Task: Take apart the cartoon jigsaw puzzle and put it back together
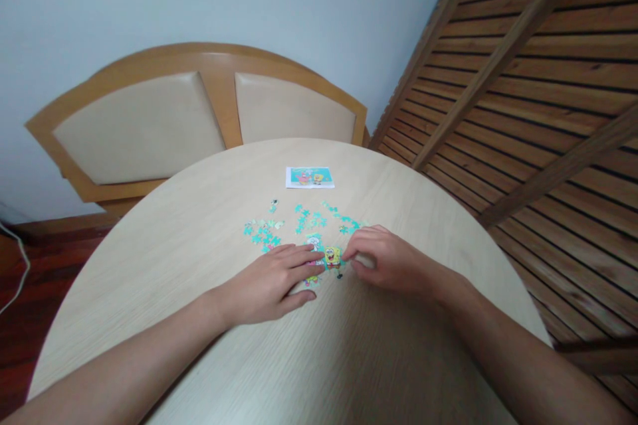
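A small patch of joined puzzle pieces [329,257] with a yellow cartoon figure lies on the round pale wooden table [199,246]. My left hand [276,282] lies flat with fingers stretched out, its fingertips resting on the left side of the patch. My right hand [381,259] sits just right of the patch with fingers curled in a pinch at its edge; what they hold is too small to make out. Several loose turquoise pieces [309,220] are scattered just beyond both hands.
A printed reference picture [310,176] lies farther back on the table. One stray dark piece [274,203] sits left of the scatter. A wooden bench with padded backrest [199,113] stands behind the table. A slatted wooden wall [538,80] runs along the right.
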Tool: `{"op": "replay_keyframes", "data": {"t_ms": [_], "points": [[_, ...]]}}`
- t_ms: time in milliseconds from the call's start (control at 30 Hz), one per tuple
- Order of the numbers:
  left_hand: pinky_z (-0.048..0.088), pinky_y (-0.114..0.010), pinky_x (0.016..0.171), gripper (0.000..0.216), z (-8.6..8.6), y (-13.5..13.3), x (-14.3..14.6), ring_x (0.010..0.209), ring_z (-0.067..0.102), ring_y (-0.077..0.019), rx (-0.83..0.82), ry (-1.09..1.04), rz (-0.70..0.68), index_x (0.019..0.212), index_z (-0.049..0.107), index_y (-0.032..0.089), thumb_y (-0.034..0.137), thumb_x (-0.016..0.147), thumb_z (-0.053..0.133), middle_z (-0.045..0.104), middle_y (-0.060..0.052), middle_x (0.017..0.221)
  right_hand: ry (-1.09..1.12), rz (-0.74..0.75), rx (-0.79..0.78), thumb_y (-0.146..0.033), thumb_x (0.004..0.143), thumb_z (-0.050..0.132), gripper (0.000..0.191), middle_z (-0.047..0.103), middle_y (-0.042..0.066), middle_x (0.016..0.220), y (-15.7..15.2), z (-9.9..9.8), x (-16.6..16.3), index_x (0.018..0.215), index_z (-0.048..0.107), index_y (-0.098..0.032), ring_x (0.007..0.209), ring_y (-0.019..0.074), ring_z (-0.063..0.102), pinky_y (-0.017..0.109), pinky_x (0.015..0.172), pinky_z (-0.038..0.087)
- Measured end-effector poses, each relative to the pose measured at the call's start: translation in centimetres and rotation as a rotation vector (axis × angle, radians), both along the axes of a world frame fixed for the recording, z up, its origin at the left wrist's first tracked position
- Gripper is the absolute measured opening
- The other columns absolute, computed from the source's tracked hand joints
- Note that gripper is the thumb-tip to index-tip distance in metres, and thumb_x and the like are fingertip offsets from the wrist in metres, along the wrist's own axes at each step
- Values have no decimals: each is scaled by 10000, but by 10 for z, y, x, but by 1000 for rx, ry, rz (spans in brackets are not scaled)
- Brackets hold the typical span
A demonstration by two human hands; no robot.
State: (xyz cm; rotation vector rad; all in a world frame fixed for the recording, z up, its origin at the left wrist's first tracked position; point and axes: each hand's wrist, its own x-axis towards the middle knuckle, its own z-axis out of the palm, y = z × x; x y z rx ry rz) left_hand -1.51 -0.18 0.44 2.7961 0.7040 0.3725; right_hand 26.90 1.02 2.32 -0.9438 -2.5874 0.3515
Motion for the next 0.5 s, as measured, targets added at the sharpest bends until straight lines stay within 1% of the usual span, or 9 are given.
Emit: {"op": "replay_keyframes", "data": {"t_ms": [67, 133, 233, 300, 400, 500], "points": [[410, -508, 1171, 445, 0, 0, -1, 1427, 467, -294, 2, 9, -1, 1432, 534, 242, 382, 1010, 572, 536, -83, 1516, 20, -41, 32, -81, 867, 585, 182, 745, 26, 927, 3, -2, 3, 943, 693, -207, 911, 199, 673, 351, 863, 440], [412, -508, 1170, 443, 0, 0, -1, 1424, 470, -290, 2, 13, -2, 1429, 535, 241, 378, 1009, 575, 535, -81, 1516, 23, -49, 36, -97, 889, 582, 171, 747, 30, 937, 5, -4, 4, 954, 694, -209, 919, 202, 674, 357, 870, 448], [428, -495, 1161, 412, 0, 0, -1, 1408, 491, -280, 7, -8, 3, 1399, 563, 229, 358, 1008, 573, 556, -87, 1495, 20, -3, 0, -161, 919, 608, 110, 742, 42, 979, 5, -6, 1, 966, 694, -213, 945, 202, 672, 366, 902, 461], [447, -469, 1149, 369, 1, 0, 1, 1389, 511, -268, 21, -47, 25, 1356, 599, 213, 334, 1010, 560, 597, -90, 1449, 24, 46, -33, -181, 918, 626, 102, 738, 51, 1020, 3, -6, -3, 985, 695, -215, 978, 204, 670, 367, 922, 469], [464, -442, 1138, 311, 0, 3, 3, 1327, 562, -245, 60, -119, 129, 1289, 645, 208, 307, 1023, 519, 661, -83, 1355, 26, 83, -79, -192, 911, 644, 113, 733, 59, 1071, 2, -7, -6, 1008, 697, -213, 1022, 211, 667, 371, 937, 483], [494, -463, 1102, 302, -2, 11, -1, 1258, 606, -254, 113, -161, 288, 1243, 667, 209, 333, 1027, 496, 669, -94, 1331, 29, 91, -101, -206, 927, 634, 106, 729, 63, 1085, 2, -7, -6, 1011, 697, -213, 1039, 212, 666, 375, 951, 492]]}}
